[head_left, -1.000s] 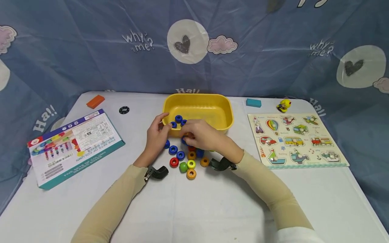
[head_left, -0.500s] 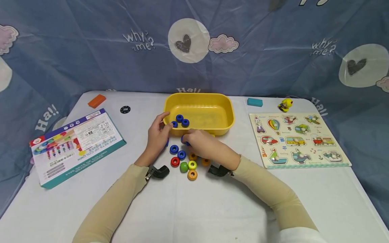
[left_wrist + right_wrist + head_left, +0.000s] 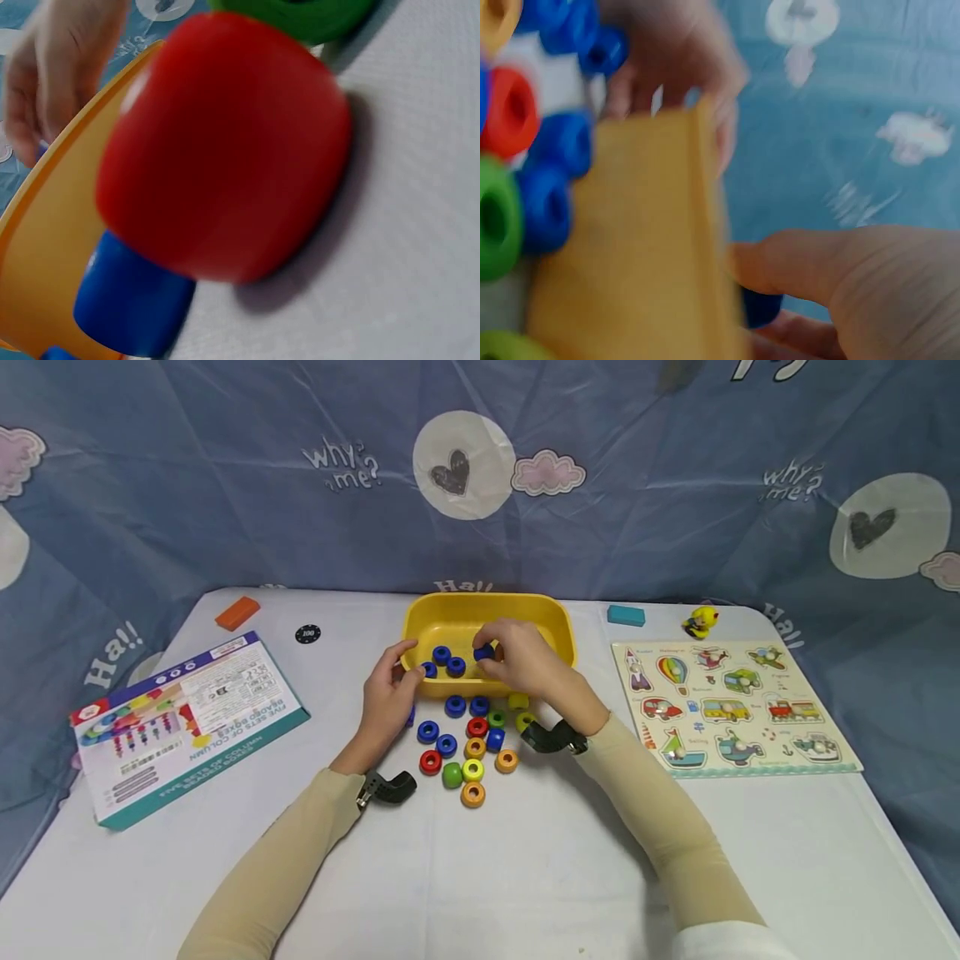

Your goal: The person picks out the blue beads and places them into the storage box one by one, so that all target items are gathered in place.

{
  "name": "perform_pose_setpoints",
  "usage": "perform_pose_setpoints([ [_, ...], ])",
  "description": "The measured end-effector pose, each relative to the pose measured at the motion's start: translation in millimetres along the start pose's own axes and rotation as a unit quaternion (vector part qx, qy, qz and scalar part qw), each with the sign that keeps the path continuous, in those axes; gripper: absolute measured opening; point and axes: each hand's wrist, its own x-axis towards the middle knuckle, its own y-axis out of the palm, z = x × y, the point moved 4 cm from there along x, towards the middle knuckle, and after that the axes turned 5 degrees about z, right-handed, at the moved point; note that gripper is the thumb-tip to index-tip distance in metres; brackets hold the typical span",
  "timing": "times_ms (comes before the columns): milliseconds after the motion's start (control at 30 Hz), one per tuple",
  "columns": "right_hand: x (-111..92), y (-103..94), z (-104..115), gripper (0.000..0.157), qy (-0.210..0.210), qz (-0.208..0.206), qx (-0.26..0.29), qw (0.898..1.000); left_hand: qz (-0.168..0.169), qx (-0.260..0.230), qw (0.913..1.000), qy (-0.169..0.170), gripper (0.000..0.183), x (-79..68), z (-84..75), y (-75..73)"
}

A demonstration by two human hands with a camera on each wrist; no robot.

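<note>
My right hand (image 3: 521, 658) pinches a blue bead (image 3: 483, 652) between thumb and fingers, over the inside of the yellow tub (image 3: 495, 687). The right wrist view shows that bead partly, under the thumb. At the tub's front left corner, my left hand (image 3: 388, 697) holds the rim, its thumb and fingers either side of the corner. Three blue beads (image 3: 456, 667) lie inside the tub near that hand. On the cloth before the tub are several loose beads in blue, red, green, yellow and orange, including a red bead (image 3: 225, 150) large in the left wrist view.
A printed toy box (image 3: 191, 727) lies at the left, with an orange block (image 3: 237, 613) and black chip (image 3: 307, 633) behind it. At the right are a wooden peg puzzle (image 3: 735, 706), a teal block (image 3: 626, 615) and a small yellow figure (image 3: 700, 621).
My right hand has taken a blue bead from before the tub and moved it up over the front rim, uncovering beads on the cloth. The left hand has stayed at the corner.
</note>
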Motion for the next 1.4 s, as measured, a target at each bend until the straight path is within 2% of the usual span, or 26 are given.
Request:
perform_pose_setpoints([
  [67,7.3,4.8,-13.5,0.019,0.015,-0.006,0.008,1.0,-0.002,-0.001,1.0,-0.001,0.044,3.6,11.2,1.1],
  [167,16.9,12.2,-28.9,0.017,0.039,0.008,0.019,0.999,-0.007,-0.004,1.0,-0.001,0.044,9.7,30.5,3.0],
  [233,22.4,15.9,-35.8,0.016,0.051,0.02,0.024,0.998,-0.008,-0.005,1.0,0.004,0.044,10.6,34.6,3.6],
  [533,35.0,24.8,-46.7,0.013,0.085,0.088,0.054,0.991,-0.014,0.011,0.9996,0.023,0.042,12.2,31.9,3.3],
  [633,35.1,25.2,-47.6,0.014,0.089,0.092,0.062,0.99,-0.015,0.01,0.9995,0.024,0.042,12.8,29.6,2.3],
  [733,34.5,23.6,-46.2,0.018,0.081,0.078,0.064,0.992,-0.014,0.009,0.9996,0.021,0.042,13.0,29.0,1.5],
  [867,27.9,14.4,-29.5,0.022,0.043,0.014,0.067,0.997,-0.008,0.002,0.9999,0.009,0.044,12.3,30.4,2.0],
  [933,21.5,8.8,-12.2,0.021,0.002,-0.017,0.072,0.997,-0.007,-0.002,1.0,0.007,0.045,11.9,31.2,2.1],
  [1000,14.4,6.5,7.7,0.018,-0.047,-0.025,0.076,0.996,-0.007,-0.004,0.9999,0.01,0.045,11.8,31.0,2.0],
  [1067,7.2,8.8,26.7,0.016,-0.093,-0.002,0.065,0.994,-0.009,-0.002,0.9998,0.017,0.045,12.2,30.7,1.3],
  [1167,-1.3,21.0,46.7,0.016,-0.139,0.061,0.046,0.987,-0.013,0.005,0.9996,0.024,0.043,12.9,29.6,0.3],
  [1267,-4.7,37.9,56.2,0.019,-0.16,0.105,0.029,0.981,-0.017,0.012,0.9994,0.027,0.042,13.2,29.8,0.0],
  [1400,-4.2,59.1,58.3,0.024,-0.163,0.12,0.02,0.979,-0.016,0.005,0.9997,0.02,0.042,12.3,31.8,1.1],
])
